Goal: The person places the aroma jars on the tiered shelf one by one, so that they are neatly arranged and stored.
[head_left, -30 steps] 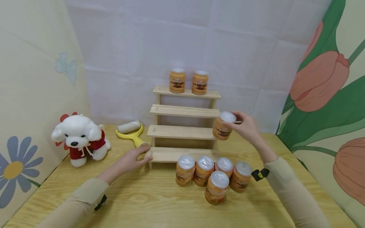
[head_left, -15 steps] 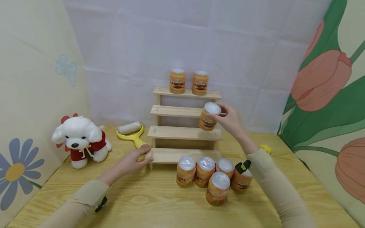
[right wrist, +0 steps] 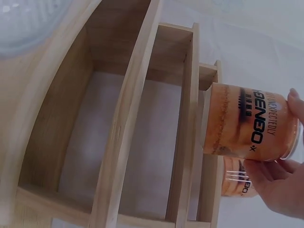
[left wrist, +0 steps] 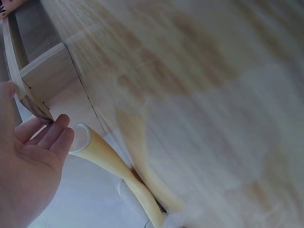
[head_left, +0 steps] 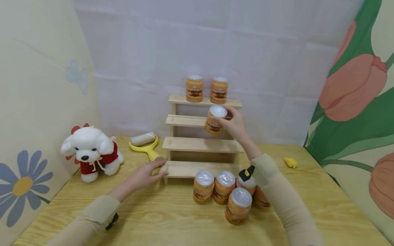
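My right hand grips an orange can with a silver top, thumb in front and fingers behind. The can is upright in front of the second tier from the top of a wooden stepped display stand. In the right wrist view its printed label faces the camera. My left hand pinches the left end of the lowest tier, thumb on top; the left wrist view shows its fingers curled at that edge. Two like cans, a left one and a right one, stand on the top tier.
Several more cans stand on the table before the stand's right half, partly behind my right sleeve. A yellow-handled lint roller lies left of the stand. Beyond it sits a white plush dog. A small yellow object lies at right.
My right hand has carried the can leftward and up, from the stand's right side to before the second tier. My left hand stays at the lowest tier.
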{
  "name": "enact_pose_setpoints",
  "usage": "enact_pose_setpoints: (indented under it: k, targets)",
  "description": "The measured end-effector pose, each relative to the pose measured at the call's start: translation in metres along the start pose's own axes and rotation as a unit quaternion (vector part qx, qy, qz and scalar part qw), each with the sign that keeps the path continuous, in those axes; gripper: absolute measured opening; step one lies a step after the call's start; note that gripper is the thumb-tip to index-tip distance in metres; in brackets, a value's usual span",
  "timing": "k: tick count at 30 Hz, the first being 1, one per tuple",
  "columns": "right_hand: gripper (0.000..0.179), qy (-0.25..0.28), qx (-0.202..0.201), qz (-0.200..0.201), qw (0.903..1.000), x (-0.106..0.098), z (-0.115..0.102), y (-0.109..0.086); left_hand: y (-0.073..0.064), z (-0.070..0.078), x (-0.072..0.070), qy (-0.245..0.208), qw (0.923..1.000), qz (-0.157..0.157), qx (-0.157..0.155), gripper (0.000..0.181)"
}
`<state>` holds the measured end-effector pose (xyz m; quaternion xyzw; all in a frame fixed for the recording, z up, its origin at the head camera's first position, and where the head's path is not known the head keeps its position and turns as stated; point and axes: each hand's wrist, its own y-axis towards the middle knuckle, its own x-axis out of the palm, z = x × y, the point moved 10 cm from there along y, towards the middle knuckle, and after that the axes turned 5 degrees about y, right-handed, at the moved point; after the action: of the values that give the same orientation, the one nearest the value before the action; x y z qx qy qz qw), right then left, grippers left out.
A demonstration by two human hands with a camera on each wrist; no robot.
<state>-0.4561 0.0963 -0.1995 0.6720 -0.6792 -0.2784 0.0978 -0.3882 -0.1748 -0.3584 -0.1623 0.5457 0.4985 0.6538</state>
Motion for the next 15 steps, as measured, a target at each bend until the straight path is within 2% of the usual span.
enact_pose_setpoints:
  k: [4, 9, 15]
  targets:
    - [0.06, -0.013, 0.013, 0.001, 0.9998, 0.007, 0.001, 0.006, 0.001, 0.001, 0.003, 0.003, 1.0, -0.002, 0.0, 0.051]
    - [0.068, -0.031, 0.005, -0.015, 0.9994, 0.02, -0.002, 0.015, 0.001, 0.004, 0.003, 0.001, 1.0, -0.001, 0.002, 0.05]
    - [0.068, -0.01, 0.006, -0.023, 0.9997, 0.038, 0.0, 0.021, 0.0, 0.003, -0.001, 0.004, 1.0, 0.004, 0.004, 0.05]
